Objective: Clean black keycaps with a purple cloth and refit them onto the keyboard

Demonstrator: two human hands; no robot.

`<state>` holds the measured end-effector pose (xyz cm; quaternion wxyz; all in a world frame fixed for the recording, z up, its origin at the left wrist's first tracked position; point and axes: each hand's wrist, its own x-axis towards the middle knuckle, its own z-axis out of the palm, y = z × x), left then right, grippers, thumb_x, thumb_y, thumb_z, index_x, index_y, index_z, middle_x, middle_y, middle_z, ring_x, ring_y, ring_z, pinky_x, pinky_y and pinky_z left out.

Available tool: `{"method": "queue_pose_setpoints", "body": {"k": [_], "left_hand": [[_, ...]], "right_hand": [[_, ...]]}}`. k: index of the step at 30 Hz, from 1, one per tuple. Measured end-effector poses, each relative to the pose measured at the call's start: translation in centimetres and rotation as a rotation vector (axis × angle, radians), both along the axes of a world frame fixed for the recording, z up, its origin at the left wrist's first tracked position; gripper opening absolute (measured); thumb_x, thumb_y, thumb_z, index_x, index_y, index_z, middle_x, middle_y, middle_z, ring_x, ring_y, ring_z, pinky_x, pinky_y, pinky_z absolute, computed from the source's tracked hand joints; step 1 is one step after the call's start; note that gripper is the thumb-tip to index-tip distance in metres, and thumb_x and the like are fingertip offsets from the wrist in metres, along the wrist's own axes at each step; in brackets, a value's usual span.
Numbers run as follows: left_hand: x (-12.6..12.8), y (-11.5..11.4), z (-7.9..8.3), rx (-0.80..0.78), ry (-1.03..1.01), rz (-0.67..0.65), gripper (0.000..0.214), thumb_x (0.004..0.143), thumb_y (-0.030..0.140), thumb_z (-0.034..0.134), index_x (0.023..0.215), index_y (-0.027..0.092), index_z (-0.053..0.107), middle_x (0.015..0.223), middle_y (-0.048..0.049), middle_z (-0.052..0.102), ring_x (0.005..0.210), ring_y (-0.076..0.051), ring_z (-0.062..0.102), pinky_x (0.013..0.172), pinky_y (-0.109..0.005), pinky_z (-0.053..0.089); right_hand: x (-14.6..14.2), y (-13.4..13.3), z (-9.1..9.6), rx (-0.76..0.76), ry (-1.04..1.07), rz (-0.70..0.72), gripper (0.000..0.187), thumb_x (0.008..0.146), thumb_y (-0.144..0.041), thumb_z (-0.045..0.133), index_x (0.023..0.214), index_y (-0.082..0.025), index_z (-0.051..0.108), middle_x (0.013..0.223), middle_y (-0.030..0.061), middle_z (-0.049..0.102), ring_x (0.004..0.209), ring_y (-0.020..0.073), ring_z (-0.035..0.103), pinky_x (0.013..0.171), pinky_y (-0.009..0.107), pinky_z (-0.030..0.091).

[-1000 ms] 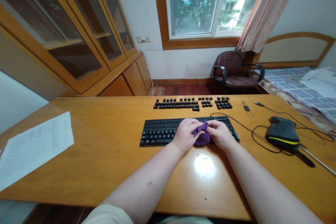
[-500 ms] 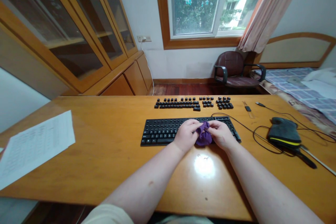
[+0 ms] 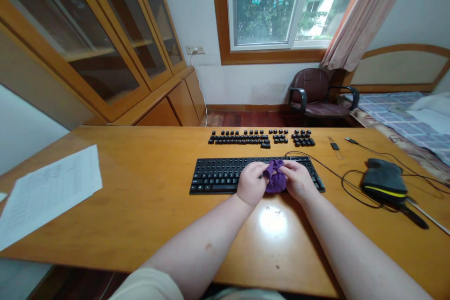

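A bunched purple cloth [image 3: 276, 181] is held between my two hands, over the right half of a black keyboard [image 3: 216, 179]. My left hand [image 3: 251, 182] pinches its left side, and my right hand [image 3: 297, 179] grips the upper right part with bent fingers. Part of the keyboard lies hidden under the hands and cloth. Whether the cloth touches the keys I cannot tell. Behind the keyboard, loose black keycaps [image 3: 239, 139] lie in rows laid out like a keyboard.
Right of the keyboard lie its cable [image 3: 342, 179], a USB plug [image 3: 351, 140], a keycap puller [image 3: 334, 146], and a grey cloth with a yellow edge [image 3: 383, 180] beside a dark-handled tool [image 3: 415, 215]. Printed papers [image 3: 56, 192] rest at the left of the wooden desk [image 3: 140, 215].
The purple cloth shows a little more spread between my fingers. Both hands stay over the same part of the keyboard, and the whole view has shifted slightly.
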<state>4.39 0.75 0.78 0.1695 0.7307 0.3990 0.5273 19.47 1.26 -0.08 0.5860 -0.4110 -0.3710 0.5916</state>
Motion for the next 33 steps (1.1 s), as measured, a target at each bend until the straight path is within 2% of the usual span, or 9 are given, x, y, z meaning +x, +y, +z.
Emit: {"method": "queue_pose_setpoints", "body": {"k": [3,6,10,17,22,27,30,33], "left_hand": [[-0.2,0.0,0.2,-0.073,-0.084,0.138,0.024,0.079,0.024,0.059,0.101,0.017,0.061,0.096,-0.0079,0.064,0.089,-0.018,0.06,0.083,-0.033,0.05],[-0.5,0.0,0.3,-0.023,-0.132,0.213,0.034,0.081,0.026,0.056,0.114,0.017,0.054,0.11,-0.0107,0.057,0.096,-0.018,0.057,0.088,-0.035,0.047],[-0.7,0.4,0.3,0.05,-0.03,0.085,0.019,0.08,0.026,0.059,0.097,0.02,0.063,0.096,-0.006,0.063,0.095,-0.018,0.057,0.089,-0.035,0.045],[-0.3,1.0,0.1,-0.105,-0.02,-0.061,0.021,0.073,0.022,0.066,0.094,0.021,0.067,0.094,-0.0053,0.066,0.091,-0.018,0.059,0.086,-0.034,0.048],[-0.4,1.3,-0.1,-0.148,-0.076,-0.106,0.02,0.074,0.02,0.065,0.094,0.021,0.069,0.09,-0.005,0.067,0.086,-0.016,0.061,0.083,-0.032,0.05],[-0.5,1.2,0.3,-0.125,-0.043,-0.136,0.021,0.076,0.02,0.062,0.096,0.021,0.068,0.09,-0.0047,0.067,0.087,-0.015,0.06,0.086,-0.031,0.048],[-0.5,1.0,0.5,-0.139,-0.023,-0.106,0.017,0.075,0.019,0.062,0.091,0.02,0.067,0.089,-0.0045,0.067,0.087,-0.016,0.06,0.086,-0.032,0.048],[-0.7,1.2,0.3,-0.233,-0.07,-0.054,0.016,0.073,0.02,0.063,0.089,0.018,0.064,0.084,-0.0042,0.066,0.08,-0.016,0.061,0.081,-0.031,0.05]], "right_hand": [[0.4,0.3,0.1,0.025,0.005,-0.014,0.02,0.056,-0.027,0.077,0.074,-0.019,0.071,0.076,0.0032,0.072,0.064,0.0177,0.064,0.065,0.031,0.05],[0.7,0.5,0.0,0.032,0.002,-0.018,0.021,0.058,-0.026,0.077,0.077,-0.02,0.071,0.081,0.0034,0.072,0.068,0.0182,0.065,0.067,0.031,0.05],[0.8,0.5,-0.2,0.041,-0.036,0.024,0.024,0.059,-0.027,0.077,0.082,-0.02,0.071,0.082,0.0047,0.072,0.071,0.0197,0.065,0.068,0.033,0.051],[0.9,0.6,-0.5,0.063,-0.134,0.065,0.029,0.057,-0.028,0.078,0.084,-0.019,0.073,0.083,0.0061,0.072,0.076,0.0216,0.065,0.075,0.036,0.049],[1.1,0.7,-0.6,0.042,-0.196,0.058,0.026,0.056,-0.029,0.079,0.078,-0.017,0.073,0.073,0.005,0.071,0.066,0.0193,0.064,0.07,0.034,0.049],[1.1,0.6,-0.4,0.021,-0.252,0.019,0.024,0.052,-0.029,0.08,0.072,-0.017,0.072,0.068,0.0034,0.071,0.06,0.0164,0.062,0.064,0.03,0.049],[1.0,0.8,-0.6,0.019,-0.223,0.017,0.025,0.052,-0.029,0.08,0.073,-0.017,0.072,0.07,0.004,0.071,0.062,0.0173,0.063,0.064,0.031,0.05],[0.9,1.0,-0.8,-0.004,-0.122,-0.015,0.026,0.054,-0.031,0.079,0.075,-0.018,0.072,0.073,0.0048,0.072,0.063,0.019,0.064,0.065,0.033,0.051]]}}
